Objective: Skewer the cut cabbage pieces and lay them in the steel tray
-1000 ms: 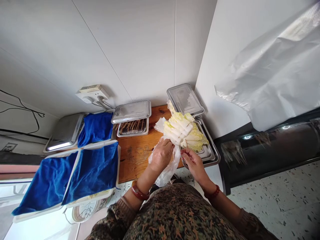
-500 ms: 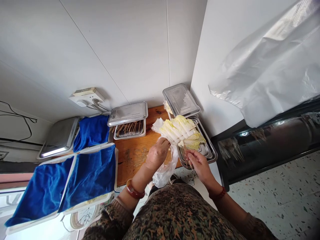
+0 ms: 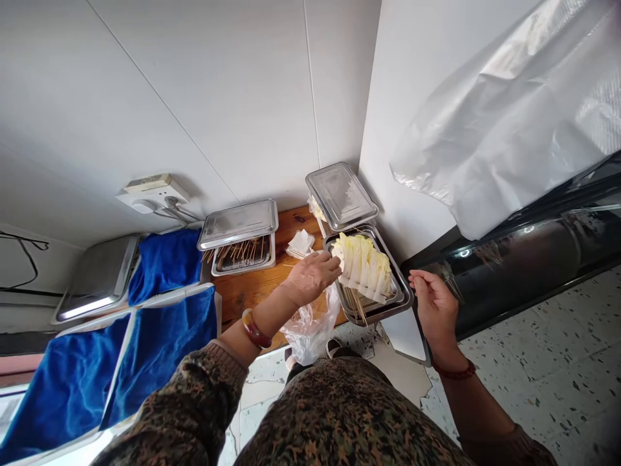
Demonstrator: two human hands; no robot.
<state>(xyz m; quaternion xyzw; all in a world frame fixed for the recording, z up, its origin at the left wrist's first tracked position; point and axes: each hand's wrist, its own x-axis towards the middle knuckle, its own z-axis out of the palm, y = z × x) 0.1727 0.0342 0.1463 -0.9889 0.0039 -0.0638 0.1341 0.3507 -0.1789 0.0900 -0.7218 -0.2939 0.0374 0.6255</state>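
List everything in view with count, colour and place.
skewered cabbage: one row, pale yellow, on trays
trays: at least two, silver, centre
lids: three, silver, back
skewers: many, brown, below middle lid
cloths: three, blue, left
plastic bag: one, translucent, centre
table: one, brown, centre
socket: one, white, wall
plastic sheet: one, silvery, right
cables: several, black, left
panel: one, black, right
floor: one, speckled, below
bracelets: two, reddish, wrists
shirt: one, camouflage, bottom
left hand: one, bare, at cabbage's edge
right hand: one, bare, right of trays
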